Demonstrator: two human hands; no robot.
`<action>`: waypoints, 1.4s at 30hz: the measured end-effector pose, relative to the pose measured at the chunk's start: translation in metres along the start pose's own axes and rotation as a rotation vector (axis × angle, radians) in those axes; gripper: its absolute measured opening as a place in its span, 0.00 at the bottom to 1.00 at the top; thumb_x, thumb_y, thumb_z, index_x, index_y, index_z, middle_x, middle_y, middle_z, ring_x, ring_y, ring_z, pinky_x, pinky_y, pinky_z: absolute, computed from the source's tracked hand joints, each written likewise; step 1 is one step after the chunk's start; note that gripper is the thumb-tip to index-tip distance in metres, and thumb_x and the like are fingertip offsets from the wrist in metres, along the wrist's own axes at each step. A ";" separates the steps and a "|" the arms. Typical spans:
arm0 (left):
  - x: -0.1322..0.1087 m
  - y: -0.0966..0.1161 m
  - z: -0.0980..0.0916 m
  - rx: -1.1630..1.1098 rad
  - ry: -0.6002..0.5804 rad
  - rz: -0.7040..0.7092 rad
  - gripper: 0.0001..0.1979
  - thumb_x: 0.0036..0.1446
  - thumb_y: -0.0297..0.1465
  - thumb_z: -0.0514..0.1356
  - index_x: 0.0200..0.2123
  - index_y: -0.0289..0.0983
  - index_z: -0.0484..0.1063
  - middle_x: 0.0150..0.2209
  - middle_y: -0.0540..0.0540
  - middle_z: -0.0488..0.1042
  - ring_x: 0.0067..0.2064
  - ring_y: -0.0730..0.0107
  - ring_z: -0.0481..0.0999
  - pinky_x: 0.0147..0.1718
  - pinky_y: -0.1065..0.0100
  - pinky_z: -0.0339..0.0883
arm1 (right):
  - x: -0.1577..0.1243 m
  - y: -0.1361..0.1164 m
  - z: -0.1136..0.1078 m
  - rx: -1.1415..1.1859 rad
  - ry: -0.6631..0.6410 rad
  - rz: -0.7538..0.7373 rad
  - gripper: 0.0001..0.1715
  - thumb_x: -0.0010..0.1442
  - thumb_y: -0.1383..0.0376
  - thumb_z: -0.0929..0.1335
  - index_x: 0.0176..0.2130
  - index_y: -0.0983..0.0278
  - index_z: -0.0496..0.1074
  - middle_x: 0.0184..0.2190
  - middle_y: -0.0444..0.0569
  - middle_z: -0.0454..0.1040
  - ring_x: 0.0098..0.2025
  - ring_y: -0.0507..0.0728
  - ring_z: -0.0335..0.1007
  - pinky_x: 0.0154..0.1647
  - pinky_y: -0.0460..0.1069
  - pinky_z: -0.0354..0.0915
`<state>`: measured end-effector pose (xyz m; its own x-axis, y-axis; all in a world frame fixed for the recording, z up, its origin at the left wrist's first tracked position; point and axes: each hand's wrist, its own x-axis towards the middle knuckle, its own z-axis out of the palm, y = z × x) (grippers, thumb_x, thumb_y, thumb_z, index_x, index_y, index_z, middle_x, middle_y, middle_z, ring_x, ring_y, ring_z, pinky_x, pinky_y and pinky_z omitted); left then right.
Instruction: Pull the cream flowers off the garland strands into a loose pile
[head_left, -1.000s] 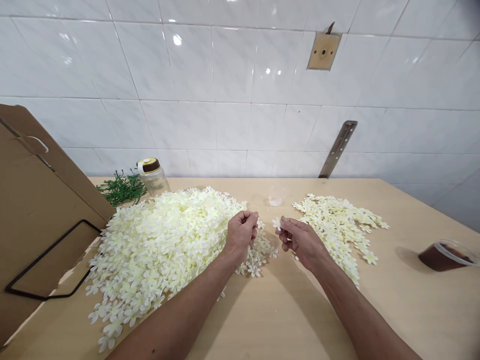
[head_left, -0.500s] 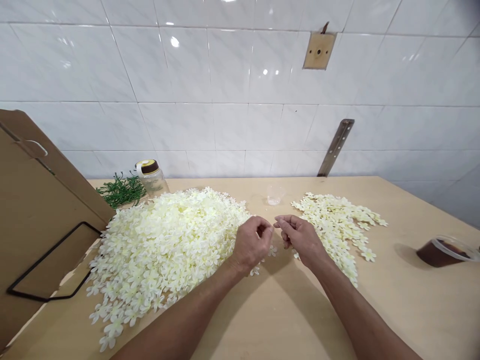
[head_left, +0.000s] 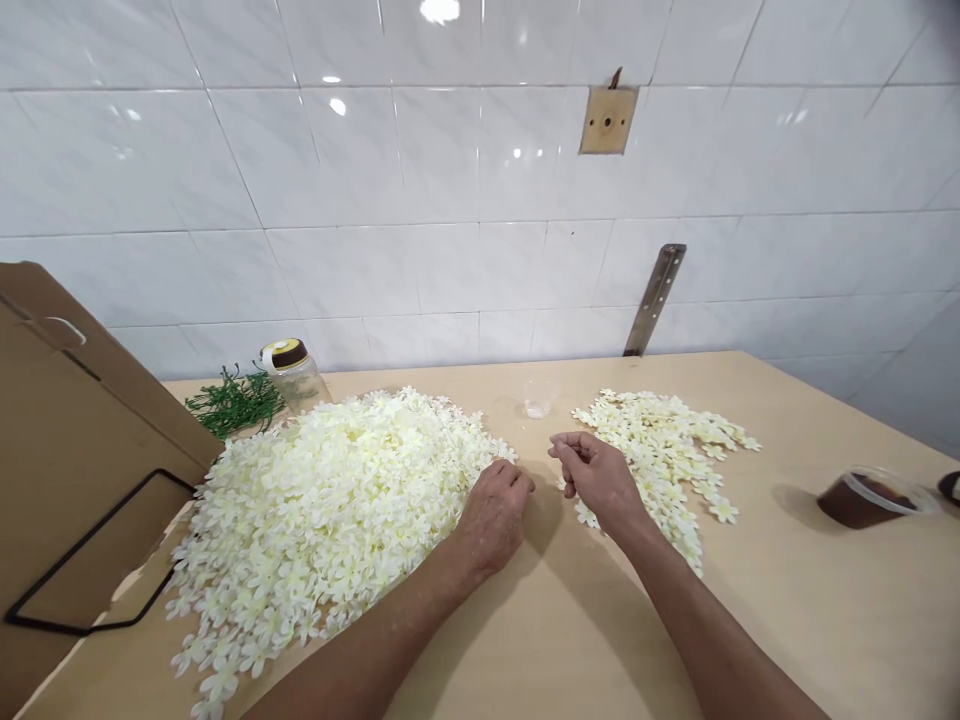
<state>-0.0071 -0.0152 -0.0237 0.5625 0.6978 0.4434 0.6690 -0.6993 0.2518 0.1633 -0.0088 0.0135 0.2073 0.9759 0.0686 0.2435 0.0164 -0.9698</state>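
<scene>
A big heap of white artificial flowers (head_left: pixel 345 490) with pale yellow centres covers the left of the table. At its right edge my left hand (head_left: pixel 496 515) rests low, back upward, fingers bent down and together; whatever lies under its fingertips is hidden. My right hand (head_left: pixel 596 478) is held a little above the table, thumb and forefinger pinched together. Anything in that pinch is too small to make out. Just behind and to the right of this hand spreads a smaller pile of the same flowers (head_left: pixel 667 440). A small clear cup (head_left: pixel 537 404) stands beyond both hands.
A cardboard box (head_left: pixel 90 480) with a black wire frame (head_left: pixel 75 550) stands at left. Behind the heap are green plastic stems (head_left: pixel 236 400) and a clear jar (head_left: pixel 298 380). A tub of dark liquid (head_left: pixel 866 500) sits at right. A tiled wall (head_left: pixel 420 270) closes the back.
My left hand has moved away from my right fingertips, down and left to the edge of the big heap. My right hand keeps its pinch in nearly the same place. The view has tilted slightly.
</scene>
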 end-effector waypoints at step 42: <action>-0.001 0.013 -0.024 0.182 -0.064 -0.020 0.18 0.67 0.31 0.47 0.55 0.33 0.66 0.61 0.36 0.66 0.66 0.51 0.57 0.62 0.47 0.55 | 0.021 0.027 -0.016 -0.559 0.004 -0.109 0.09 0.57 0.65 0.64 0.33 0.60 0.75 0.32 0.47 0.79 0.32 0.57 0.74 0.32 0.48 0.64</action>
<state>-0.0105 -0.0293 -0.0005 0.5740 0.7239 0.3828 0.7541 -0.6495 0.0973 0.1891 0.0091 -0.0072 0.1564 0.9741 0.1635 0.7282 -0.0018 -0.6854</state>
